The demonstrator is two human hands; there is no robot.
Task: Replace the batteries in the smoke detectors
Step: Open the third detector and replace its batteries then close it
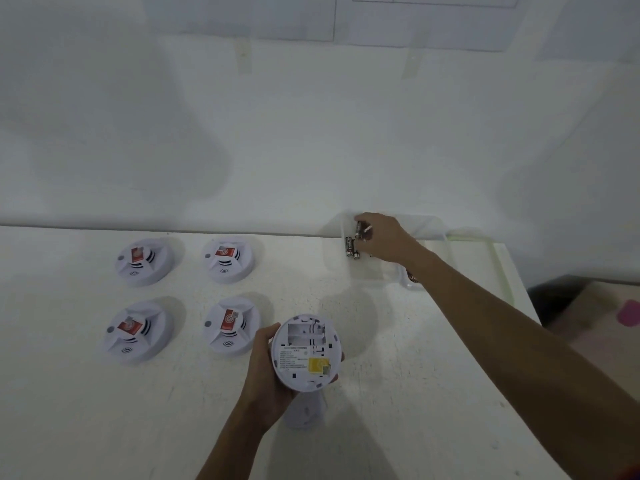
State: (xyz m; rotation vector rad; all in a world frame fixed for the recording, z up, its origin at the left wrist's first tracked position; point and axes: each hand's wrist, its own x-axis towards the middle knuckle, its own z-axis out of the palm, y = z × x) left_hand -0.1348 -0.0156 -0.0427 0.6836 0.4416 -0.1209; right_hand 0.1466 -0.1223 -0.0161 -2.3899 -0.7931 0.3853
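head view. left hand [266,372] cradles an upturned detector [304,351] low over the worktop [398,375], fingers wrapped around its rim, back plate facing up. its battery bay [306,334] is open and looks empty. right hand [384,239] is stretched out to a clear tray [408,282] at the far right edge, fingers pinched on a dark battery [359,230] held just above the tray. two more batteries [351,247] lie side by side in the tray, close under the hand.

step in hand, as judged: fetching cells for the open bay. to do it well, check which tray holds fresh cells (a second tray [485,244] seems to sit behind, too washed out to read). carry one cell at a time, match its end to the bay's contacts, keep the detector steady and level in the left hand while pressing in.

count: detectors five, four [183,296] face up in a two-by-two block at left, one in hand. a loose white cover [304,414] lies under the held unit. batteries three in clear sight; a dark shape under the forearm may be more, cannot tell.
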